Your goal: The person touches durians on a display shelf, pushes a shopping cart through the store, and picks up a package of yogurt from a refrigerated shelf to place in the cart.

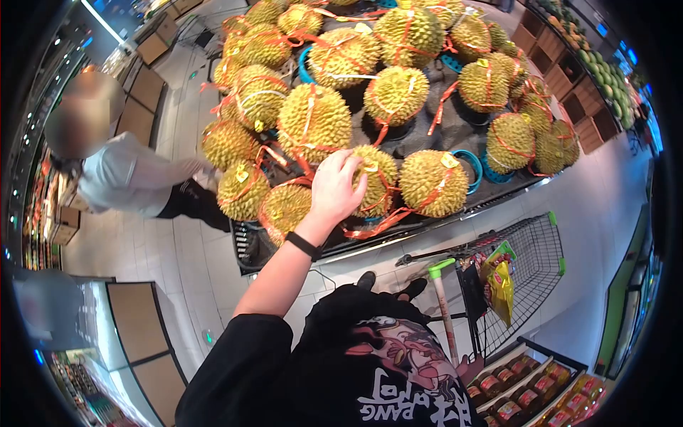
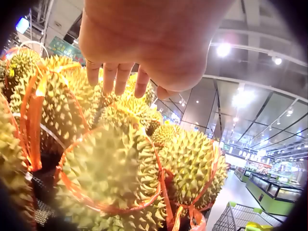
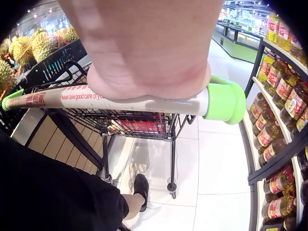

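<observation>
My left hand (image 1: 338, 188) reaches over the stand, a dark band round its wrist. Its loosely extended fingers are at the side of a spiky yellow-green durian (image 1: 377, 192) bound with red ribbon. In the left wrist view, the fingers (image 2: 109, 79) stretch out above a close durian (image 2: 108, 163). My right hand (image 1: 469, 368) is at the shopping cart handle (image 3: 159, 105), with the heel of the palm resting on it in the right wrist view. That hand's fingers are hidden there. Another durian (image 1: 434, 183) with a yellow tag sits just right of the left hand.
Many ribbon-tied durians cover the dark display stand (image 1: 455, 213), some in blue baskets (image 1: 494, 171). The shopping cart (image 1: 523, 263) holds a yellow packet (image 1: 500, 288). Bottles (image 3: 284, 101) line a shelf close on the right. A person (image 1: 128, 171) stands at the stand's left side.
</observation>
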Available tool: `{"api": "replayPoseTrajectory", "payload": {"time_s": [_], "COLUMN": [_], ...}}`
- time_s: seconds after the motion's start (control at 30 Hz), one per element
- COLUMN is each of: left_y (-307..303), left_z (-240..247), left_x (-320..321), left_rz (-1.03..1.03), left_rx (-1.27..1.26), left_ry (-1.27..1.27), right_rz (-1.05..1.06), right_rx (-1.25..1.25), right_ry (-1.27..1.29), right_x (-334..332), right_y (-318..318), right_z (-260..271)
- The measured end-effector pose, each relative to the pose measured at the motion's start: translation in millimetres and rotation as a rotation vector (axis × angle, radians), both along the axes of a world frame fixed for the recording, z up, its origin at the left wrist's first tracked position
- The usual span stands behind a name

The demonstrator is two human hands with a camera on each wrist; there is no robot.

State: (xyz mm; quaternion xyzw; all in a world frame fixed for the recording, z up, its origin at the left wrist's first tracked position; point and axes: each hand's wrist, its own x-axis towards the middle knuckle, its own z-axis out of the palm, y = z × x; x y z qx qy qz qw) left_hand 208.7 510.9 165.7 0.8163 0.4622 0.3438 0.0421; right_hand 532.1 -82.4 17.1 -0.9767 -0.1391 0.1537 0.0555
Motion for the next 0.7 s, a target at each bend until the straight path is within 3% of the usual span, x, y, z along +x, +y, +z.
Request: {"api": "replayPoseTrajectory", "payload": {"time_s": [0.07, 0.17, 0.33, 0.7], "left_y": [-12, -31, -49, -54], "left_z": [11, 29, 16, -25], "left_x": [-32, -77, -142, -148], "left_rz": [-0.074, 0.072, 0.227, 0.203], "left_rx": [-0.078, -0.019, -0.106, -0.157], "left_ry": [-0.039, -0.165, -0.075, -0.022], "right_rz": [0.036, 0.059, 0.094, 0.15], "right_rx": [-0.01, -0.018, 0.05, 0.058], "right_ry": [-0.018, -0.034, -0.034, -0.117], "right_x": [6, 5, 7, 9], "right_y": [-9, -9, -6, -6], "right_z": [-13, -11, -5, -10]}}
